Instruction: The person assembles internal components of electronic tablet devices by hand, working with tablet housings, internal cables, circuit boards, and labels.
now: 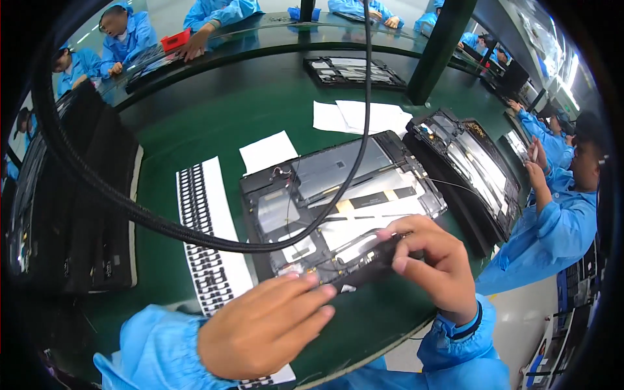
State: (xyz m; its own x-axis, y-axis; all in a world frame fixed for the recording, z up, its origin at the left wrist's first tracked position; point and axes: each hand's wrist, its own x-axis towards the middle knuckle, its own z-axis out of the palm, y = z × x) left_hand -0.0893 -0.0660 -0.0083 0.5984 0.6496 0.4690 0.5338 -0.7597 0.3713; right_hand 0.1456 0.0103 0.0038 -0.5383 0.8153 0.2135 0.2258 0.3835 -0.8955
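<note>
In front of me on the green table lies an opened flat electronic device housing (338, 164), black-framed with grey and silver panels, thin wires and yellowish tape patches. My left hand (260, 328) is palm down, fingers stretched out, with its fingertips at the housing's near left corner. At the near right edge my right hand (442, 260) has its fingers curled, index fingertip and thumb close together by the rim. Whatever may be between them is too small to make out. Left of the housing is a white sheet (224, 221) carrying rows of small black pieces.
A black braided cable (162, 218) loops across my view above the housing. Stacked black housings (78, 195) stand at left; more housings (465, 162) lie at right. White papers (361, 117) and another housing (354, 71) are farther back. Co-workers in blue (559, 214) sit around.
</note>
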